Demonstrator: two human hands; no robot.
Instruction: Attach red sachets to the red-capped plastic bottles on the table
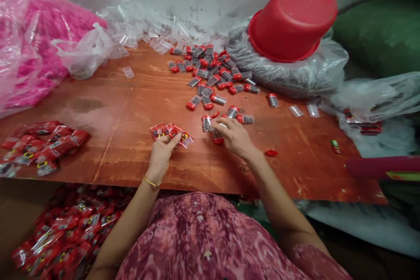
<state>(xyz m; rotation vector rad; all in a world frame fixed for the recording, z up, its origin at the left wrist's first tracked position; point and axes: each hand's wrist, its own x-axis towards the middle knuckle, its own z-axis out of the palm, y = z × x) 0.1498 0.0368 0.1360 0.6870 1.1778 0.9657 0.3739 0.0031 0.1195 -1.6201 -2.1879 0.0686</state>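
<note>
Pinched between the thumb and fingers of my left hand (160, 155) is a small fan of red printed packets (159, 131) with clear ends. My right hand (238, 138) is closed over a small clear container with a red cap and dark contents (218, 138); its fingers partly cover it. Right beside those fingertips lies another such container (206, 123). A few more red-capped containers (232, 111) rest just beyond the right hand. Farther back is a loose heap of the same containers (213, 68).
Clear empty plastic cases (162, 46) are piled along the wall. A red tub (292, 26) sits upside down on a grey plastic bag (278, 74). Red packets (55, 144) lie at left, with more below the table (124, 166). A pink-filled bag (36, 39) stands far left.
</note>
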